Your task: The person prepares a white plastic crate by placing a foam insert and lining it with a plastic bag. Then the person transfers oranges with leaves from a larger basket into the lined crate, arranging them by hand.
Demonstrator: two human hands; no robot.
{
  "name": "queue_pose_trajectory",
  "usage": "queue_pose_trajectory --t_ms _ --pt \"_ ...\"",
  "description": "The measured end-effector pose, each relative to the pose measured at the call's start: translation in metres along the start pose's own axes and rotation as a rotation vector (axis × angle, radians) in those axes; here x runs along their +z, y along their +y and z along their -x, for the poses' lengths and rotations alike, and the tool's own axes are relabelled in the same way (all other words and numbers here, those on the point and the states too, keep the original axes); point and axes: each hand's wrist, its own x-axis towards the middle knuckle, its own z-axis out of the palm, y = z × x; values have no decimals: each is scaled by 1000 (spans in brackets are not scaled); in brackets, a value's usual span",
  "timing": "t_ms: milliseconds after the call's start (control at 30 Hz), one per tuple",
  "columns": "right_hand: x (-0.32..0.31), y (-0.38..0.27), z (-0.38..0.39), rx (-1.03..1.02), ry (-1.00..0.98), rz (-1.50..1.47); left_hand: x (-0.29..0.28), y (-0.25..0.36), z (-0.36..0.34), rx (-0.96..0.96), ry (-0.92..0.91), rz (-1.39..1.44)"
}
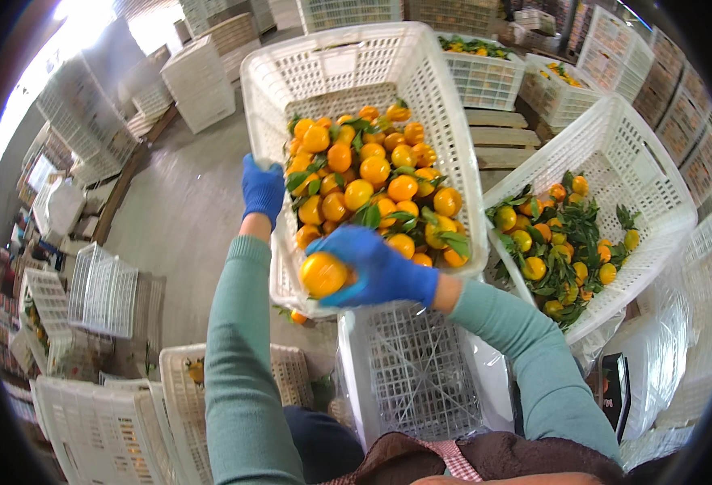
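Note:
A white plastic crate [348, 44] holds several orange citrus fruits with green leaves. My left hand [263, 187], in a blue glove, grips its left rim. My right hand [372, 271], also gloved in blue, is over the front left part of this crate, closed around an orange fruit [323, 275]; its motion slightly blurs the fingers. Just below the crate is a lower crate [408, 372] with a mesh bottom and clear plastic around it. To the right, a tilted white crate [647, 149] contains yellow-orange fruits among many leaves.
Wooden pallets [497, 137] lie behind the crates, with more fruit crates [477, 81] beyond. Stacked crates [97, 113] line the left and back. An upright-sided crate [101, 287] sits on the grey floor [178, 186]. More white crates [105, 420] are at the lower left.

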Motion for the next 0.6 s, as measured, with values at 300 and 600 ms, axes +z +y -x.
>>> queue_pose_trajectory --t_ms 300,600 --pt "193 23 -22 -108 -713 1204 -2 6 2 -50 -42 -16" --pt "200 31 -9 -137 -612 1128 -1 7 3 -79 -43 -22"
